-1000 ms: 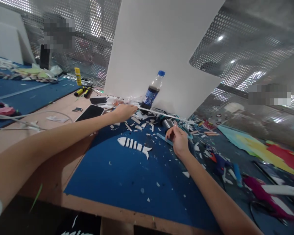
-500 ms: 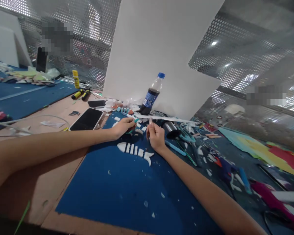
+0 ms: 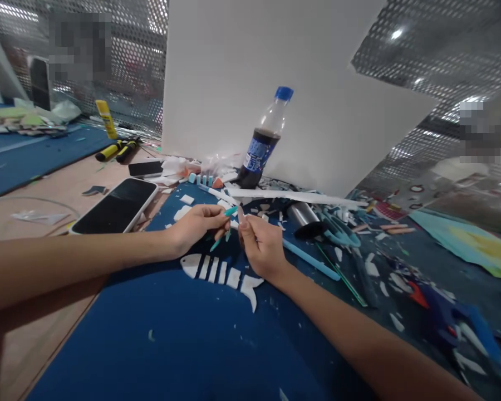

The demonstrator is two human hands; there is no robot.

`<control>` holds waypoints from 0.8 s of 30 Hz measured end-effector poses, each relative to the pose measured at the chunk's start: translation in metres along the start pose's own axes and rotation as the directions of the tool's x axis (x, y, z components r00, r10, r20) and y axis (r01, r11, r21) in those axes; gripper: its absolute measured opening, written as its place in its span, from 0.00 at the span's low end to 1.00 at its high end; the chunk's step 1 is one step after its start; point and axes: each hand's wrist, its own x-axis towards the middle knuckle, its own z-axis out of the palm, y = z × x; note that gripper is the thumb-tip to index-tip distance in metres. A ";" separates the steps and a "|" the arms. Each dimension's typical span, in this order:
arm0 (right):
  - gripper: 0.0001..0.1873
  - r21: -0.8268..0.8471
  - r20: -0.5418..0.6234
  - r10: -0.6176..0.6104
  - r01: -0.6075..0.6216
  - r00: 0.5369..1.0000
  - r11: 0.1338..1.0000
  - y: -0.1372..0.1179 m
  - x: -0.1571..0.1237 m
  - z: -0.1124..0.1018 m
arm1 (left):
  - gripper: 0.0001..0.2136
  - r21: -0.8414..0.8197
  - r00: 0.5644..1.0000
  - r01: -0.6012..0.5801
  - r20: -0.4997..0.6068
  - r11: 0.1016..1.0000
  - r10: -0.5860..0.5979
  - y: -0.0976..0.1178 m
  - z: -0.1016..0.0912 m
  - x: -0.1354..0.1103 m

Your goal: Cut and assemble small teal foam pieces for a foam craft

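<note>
My left hand point(image 3: 202, 225) is closed around a slim teal piece point(image 3: 231, 211). More teal bits point(image 3: 215, 244) poke out below its fingers. Close beside it, my right hand point(image 3: 262, 240) pinches a small pale pinkish piece point(image 3: 241, 214), its tip almost at the teal one; whether they touch I cannot tell. Just under both hands, a white fish cut into segments point(image 3: 221, 273) lies on the blue board point(image 3: 158, 340), head to the left and forked tail to the right.
A cola bottle point(image 3: 264, 139) stands tilted behind the hands, before a large white board point(image 3: 309, 50). White scraps and a long white strip point(image 3: 296, 196) lie around it. A phone point(image 3: 117, 206) is at left; a metal spool point(image 3: 304, 218) and light-blue scissors point(image 3: 342, 229) lie at right.
My hands have come together, bringing the teal piece and the pale piece close to each other. The view has moved nearer to the bottle and fish; the fish stays on the board.
</note>
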 end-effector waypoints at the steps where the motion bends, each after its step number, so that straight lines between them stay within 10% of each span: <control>1: 0.19 -0.001 0.002 -0.003 0.003 1.000 1.000 0.000 0.000 0.000 | 0.13 0.002 1.000 0.001 0.006 1.000 -0.001 0.000 0.000 0.000; 24: 0.17 -0.071 0.000 -0.120 0.119 0.993 0.990 -0.001 0.000 0.003 | 0.13 0.060 0.999 -0.031 0.024 0.998 0.030 0.001 -0.002 -0.002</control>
